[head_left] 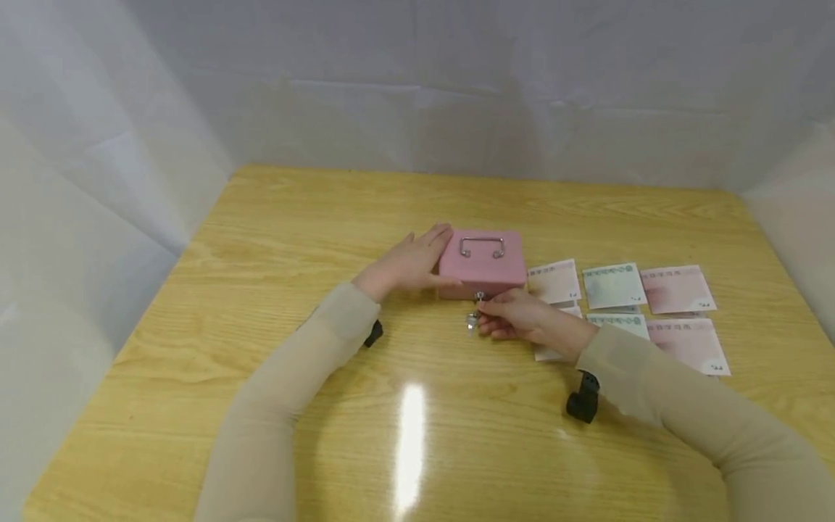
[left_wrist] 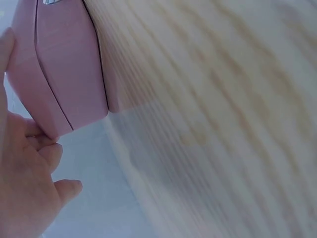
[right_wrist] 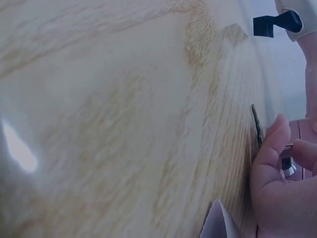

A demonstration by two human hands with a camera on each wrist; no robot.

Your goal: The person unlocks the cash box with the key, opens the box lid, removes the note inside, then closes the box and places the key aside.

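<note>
Two hands work at a small pink cash box point(head_left: 483, 262) standing closed near the middle of the wooden bench point(head_left: 261, 290). The left hand point(head_left: 407, 264) rests against the box's left side with straight, relaxed fingers, while the right hand point(head_left: 518, 317) pinches a key point(head_left: 475, 310) at the lock on its near face. Six banknotes point(head_left: 613, 286) lie flat just right of the box.

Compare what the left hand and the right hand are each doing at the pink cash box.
The left hand lies against the left side of the pink cash box, fingers fairly straight; the right hand is at its front, fingers curled.
The left hand holds nothing small; the right hand pinches a key in the front lock.
Banknotes lie beside the right hand, none by the left hand.
Both wear beige sleeves.
</note>
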